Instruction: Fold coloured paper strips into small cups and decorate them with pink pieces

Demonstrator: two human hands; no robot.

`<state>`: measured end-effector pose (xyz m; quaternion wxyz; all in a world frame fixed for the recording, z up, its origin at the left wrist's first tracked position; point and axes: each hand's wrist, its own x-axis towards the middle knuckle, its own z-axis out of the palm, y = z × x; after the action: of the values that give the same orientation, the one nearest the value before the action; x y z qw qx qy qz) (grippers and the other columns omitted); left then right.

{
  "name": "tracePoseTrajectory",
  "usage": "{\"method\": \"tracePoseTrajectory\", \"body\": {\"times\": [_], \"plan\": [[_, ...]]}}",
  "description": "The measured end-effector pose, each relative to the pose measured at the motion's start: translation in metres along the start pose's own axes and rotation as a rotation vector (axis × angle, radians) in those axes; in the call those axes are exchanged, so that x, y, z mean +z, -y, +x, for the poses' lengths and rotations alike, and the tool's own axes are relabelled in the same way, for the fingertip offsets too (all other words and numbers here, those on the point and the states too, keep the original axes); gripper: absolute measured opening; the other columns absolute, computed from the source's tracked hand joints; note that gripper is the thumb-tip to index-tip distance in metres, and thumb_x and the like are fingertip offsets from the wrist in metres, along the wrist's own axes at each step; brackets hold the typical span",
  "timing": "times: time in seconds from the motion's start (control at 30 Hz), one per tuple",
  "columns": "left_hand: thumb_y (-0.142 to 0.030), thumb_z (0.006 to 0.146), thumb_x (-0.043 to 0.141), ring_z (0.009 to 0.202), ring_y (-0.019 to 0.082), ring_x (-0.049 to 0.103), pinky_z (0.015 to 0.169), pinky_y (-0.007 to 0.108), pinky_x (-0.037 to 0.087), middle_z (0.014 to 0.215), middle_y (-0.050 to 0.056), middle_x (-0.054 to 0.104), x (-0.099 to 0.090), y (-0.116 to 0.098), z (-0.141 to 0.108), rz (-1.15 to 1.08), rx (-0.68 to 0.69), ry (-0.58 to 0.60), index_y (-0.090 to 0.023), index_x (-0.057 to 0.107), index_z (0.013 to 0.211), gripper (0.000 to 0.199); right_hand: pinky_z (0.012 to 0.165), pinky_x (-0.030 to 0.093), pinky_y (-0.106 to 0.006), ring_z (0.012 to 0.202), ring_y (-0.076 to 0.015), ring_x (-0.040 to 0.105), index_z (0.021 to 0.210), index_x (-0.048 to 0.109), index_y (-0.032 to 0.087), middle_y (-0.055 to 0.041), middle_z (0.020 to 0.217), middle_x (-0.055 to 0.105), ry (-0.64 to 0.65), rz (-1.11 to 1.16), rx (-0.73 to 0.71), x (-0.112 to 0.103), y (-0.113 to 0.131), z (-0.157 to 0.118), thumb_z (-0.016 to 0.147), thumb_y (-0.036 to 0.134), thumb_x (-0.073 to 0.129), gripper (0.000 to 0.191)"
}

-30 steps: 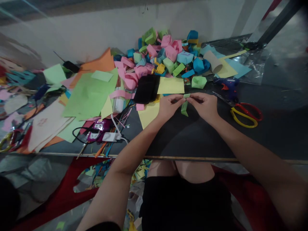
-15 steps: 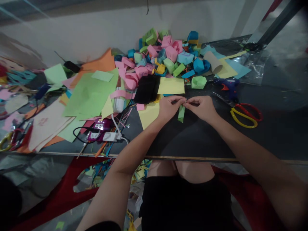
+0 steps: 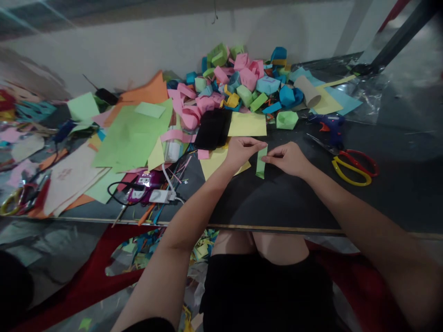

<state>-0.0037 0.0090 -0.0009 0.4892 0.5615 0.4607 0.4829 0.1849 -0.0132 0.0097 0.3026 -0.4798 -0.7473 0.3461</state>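
Observation:
A short light green paper strip (image 3: 260, 165) hangs between my hands above the dark tabletop, its lower end folded or bent. My left hand (image 3: 244, 153) pinches the strip's top end between thumb and fingers. Lower down, on the strip's right edge, my right hand (image 3: 288, 159) is closed with thumb and fingertips pressed on the paper. Under my left wrist lies yellow paper (image 3: 211, 167), and just behind is a yellow sheet (image 3: 248, 124). A folded light green paper ring (image 3: 287, 120) stands behind my right hand.
Scissors (image 3: 352, 167) with red and yellow handles and a blue glue gun (image 3: 328, 126) lie at right. Behind is a heap of coloured paper rings (image 3: 242, 83). A black phone (image 3: 212, 129), green sheets (image 3: 133, 138) and a purple power strip (image 3: 145, 184) lie left. The table edge (image 3: 277, 228) is near my lap.
My right hand has slid down from the strip's top end to its side. The left hand stays at the top, and more of the strip shows.

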Motion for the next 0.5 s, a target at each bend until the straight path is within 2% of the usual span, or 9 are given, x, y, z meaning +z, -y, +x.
{"method": "tracePoseTrajectory", "body": {"times": [0.13, 0.33, 0.43, 0.5], "plan": [[-0.044, 0.065, 0.091, 0.063, 0.011, 0.063, 0.063, 0.026, 0.051, 0.072, 0.004, 0.076, 0.0038, -0.0013, -0.0036, -0.012, 0.017, -0.047, -0.017, 0.08, 0.07, 0.03, 0.052, 0.035, -0.029, 0.051, -0.0113, 0.048, 0.067, 0.077, 0.018, -0.0013, 0.057, 0.066, 0.039, 0.053, -0.017, -0.0023, -0.0015, 0.002, 0.078, 0.068, 0.073, 0.051], [-0.038, 0.071, 0.087, 0.068, 0.013, 0.066, 0.067, 0.027, 0.053, 0.075, 0.005, 0.078, 0.0093, -0.0054, -0.008, -0.002, 0.097, -0.135, -0.017, 0.081, 0.075, 0.021, 0.061, 0.045, -0.031, 0.065, -0.0165, 0.061, 0.08, 0.079, 0.018, -0.0057, 0.073, 0.073, -0.089, 0.108, -0.023, 0.005, -0.002, 0.0007, 0.081, 0.065, 0.072, 0.047], [-0.041, 0.071, 0.088, 0.071, 0.013, 0.067, 0.07, 0.027, 0.055, 0.078, 0.004, 0.078, 0.0093, -0.0011, -0.0052, -0.037, 0.096, -0.112, -0.018, 0.081, 0.076, 0.024, 0.059, 0.041, -0.03, 0.06, -0.0145, 0.057, 0.076, 0.078, 0.018, -0.0049, 0.068, 0.071, -0.123, 0.076, -0.027, 0.0061, -0.0019, -0.0002, 0.083, 0.064, 0.07, 0.047], [-0.043, 0.071, 0.089, 0.073, 0.013, 0.068, 0.071, 0.027, 0.055, 0.081, 0.005, 0.079, 0.0087, 0.0032, -0.0025, -0.07, 0.069, -0.041, -0.018, 0.082, 0.081, 0.027, 0.057, 0.038, -0.029, 0.056, -0.0126, 0.052, 0.072, 0.077, 0.017, -0.003, 0.061, 0.066, -0.117, 0.051, -0.041, 0.006, -0.0029, 0.0001, 0.084, 0.064, 0.07, 0.049]]}}
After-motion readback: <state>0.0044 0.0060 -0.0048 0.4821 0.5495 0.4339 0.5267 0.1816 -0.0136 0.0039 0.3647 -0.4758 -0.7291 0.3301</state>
